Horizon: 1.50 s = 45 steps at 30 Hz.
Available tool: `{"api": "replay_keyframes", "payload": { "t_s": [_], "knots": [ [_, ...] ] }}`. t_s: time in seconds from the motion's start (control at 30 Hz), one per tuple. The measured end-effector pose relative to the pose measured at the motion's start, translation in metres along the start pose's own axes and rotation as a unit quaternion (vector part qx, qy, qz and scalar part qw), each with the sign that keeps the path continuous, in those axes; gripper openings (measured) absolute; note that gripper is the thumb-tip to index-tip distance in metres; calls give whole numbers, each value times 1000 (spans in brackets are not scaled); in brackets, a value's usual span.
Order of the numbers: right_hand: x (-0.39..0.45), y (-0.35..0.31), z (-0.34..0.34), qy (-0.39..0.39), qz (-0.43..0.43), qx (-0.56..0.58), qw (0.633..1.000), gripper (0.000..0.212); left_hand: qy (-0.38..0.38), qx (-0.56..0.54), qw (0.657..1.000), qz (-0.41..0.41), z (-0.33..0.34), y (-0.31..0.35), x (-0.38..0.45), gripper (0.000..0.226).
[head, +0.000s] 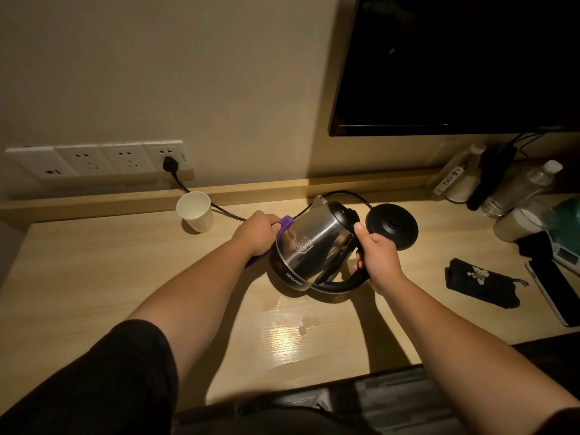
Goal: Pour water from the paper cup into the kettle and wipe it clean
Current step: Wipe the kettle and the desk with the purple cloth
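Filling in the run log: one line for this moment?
stage: wiping | left hand: cloth on kettle | right hand: grips handle | cup: on desk

The kettle (314,243) bears a small, unreadable brand mark on its base band.

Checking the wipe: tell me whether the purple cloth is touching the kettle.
Touching. The head view shows the purple cloth, gripped by the left hand, pressed against the kettle steel side.

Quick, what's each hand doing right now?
Left hand: grips the purple cloth against the kettle.
Right hand: grips the kettle's black handle.
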State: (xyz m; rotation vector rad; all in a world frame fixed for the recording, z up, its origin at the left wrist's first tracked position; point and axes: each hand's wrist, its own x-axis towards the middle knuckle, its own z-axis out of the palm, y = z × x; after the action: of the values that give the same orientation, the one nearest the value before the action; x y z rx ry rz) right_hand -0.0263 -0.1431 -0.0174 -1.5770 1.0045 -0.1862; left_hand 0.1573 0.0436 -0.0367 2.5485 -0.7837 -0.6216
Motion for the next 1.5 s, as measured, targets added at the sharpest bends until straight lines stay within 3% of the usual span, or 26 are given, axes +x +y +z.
{"api": "replay_keyframes", "payload": {
  "t_s": [0.3,0.43,0.5,0.67,0.87,0.97,1.13,1.5],
  "knots": [
    [-4,-5,10,34,1,1,999,47,181,-38,982,-40,43,1,-69,27],
    [-6,-10,11,31,28,32,999,45,207,-61,976,-19,63,14,-102,26],
    [-9,-11,11,26,40,51,998,44,202,16,979,34,79,14,-112,40],
    [-13,-12,9,27,36,51,998,44,180,85,978,60,91,14,-120,56],
    [-15,-11,7,25,31,52,998,46,134,54,986,77,92,26,-129,46],
    [-16,-10,7,26,-6,9,1000,47,103,11,992,68,107,38,-138,15],
    [-12,-12,-7,29,-52,-23,998,48,55,20,992,110,110,47,-135,36],
    [26,-21,-81,-69,-136,-194,969,36,7,-131,991,-25,80,23,-122,30]
  ]
}}
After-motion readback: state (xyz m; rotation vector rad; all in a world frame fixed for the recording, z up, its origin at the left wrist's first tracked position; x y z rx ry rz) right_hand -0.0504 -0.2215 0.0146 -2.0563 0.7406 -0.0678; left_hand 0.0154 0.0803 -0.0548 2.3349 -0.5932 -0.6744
